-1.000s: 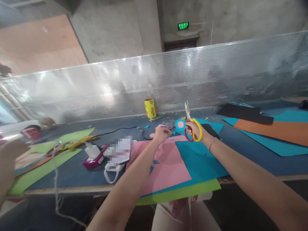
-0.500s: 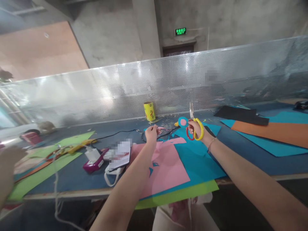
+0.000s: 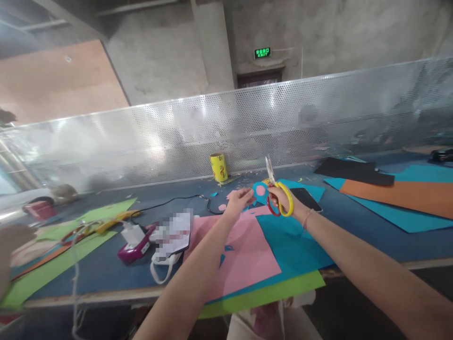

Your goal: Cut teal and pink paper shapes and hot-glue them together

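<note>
My right hand (image 3: pixel 283 196) is closed on a pair of scissors (image 3: pixel 278 193) with a yellow and a red handle, blades pointing up. My left hand (image 3: pixel 239 200) pinches the edge of a small blue paper cut-out (image 3: pixel 260 190) with a pink round spot, held just left of the scissors. Both hands hover above the far part of a pink paper sheet (image 3: pixel 240 255), which lies next to a blue sheet (image 3: pixel 290 241) on a green sheet (image 3: pixel 269 293), at the front edge of the blue table (image 3: pixel 375 226).
A yellow can (image 3: pixel 219 167) stands by the perforated metal screen (image 3: pixel 226 127). A phone (image 3: pixel 307 199) lies right of my hands. A purple device (image 3: pixel 136 241), a black cable (image 3: pixel 170 200), green sheets (image 3: pixel 53 259), orange (image 3: pixel 399 194) and black (image 3: pixel 354 170) sheets surround. Another person's hand (image 3: pixel 10 248) shows far left.
My left hand moved right, toward the scissors, and took the edge of the blue cut-out. The scissors tilted slightly left. The camera view shifted a little.
</note>
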### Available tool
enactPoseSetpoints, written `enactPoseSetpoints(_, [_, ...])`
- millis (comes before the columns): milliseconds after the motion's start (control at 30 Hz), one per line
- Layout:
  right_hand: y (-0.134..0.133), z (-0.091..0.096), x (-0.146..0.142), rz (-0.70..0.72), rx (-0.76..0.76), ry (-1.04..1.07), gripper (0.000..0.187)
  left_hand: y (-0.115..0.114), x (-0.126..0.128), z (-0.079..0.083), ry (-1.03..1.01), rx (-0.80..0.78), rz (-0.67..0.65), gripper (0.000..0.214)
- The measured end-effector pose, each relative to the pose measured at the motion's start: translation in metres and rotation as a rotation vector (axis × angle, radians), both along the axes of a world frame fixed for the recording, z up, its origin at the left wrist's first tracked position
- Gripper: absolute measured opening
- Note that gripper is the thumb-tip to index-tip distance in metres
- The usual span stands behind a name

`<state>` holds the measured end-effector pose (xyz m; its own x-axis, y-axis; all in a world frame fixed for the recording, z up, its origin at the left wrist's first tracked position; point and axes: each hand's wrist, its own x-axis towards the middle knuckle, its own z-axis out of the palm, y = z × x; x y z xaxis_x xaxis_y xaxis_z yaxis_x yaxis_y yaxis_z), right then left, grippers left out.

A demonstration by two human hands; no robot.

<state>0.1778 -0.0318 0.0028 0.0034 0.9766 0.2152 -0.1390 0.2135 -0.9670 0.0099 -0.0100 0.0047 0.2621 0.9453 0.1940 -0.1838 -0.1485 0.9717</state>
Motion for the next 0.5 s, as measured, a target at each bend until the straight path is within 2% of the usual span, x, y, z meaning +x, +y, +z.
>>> enactPoseSetpoints(333, [-0.0017,-0.0065,-0.0075,0.096,0.048,-0.269,0.027,0.0043,0.0002,-0.0051,0.096,0.083,0.110,0.036])
enactPoseSetpoints(500, [-0.0009,-0.0097,-0.0092,0.068,0.060,-0.348,0.036,0.0013,0.0005,-0.0036,0.089,0.095,0.081,0.036])
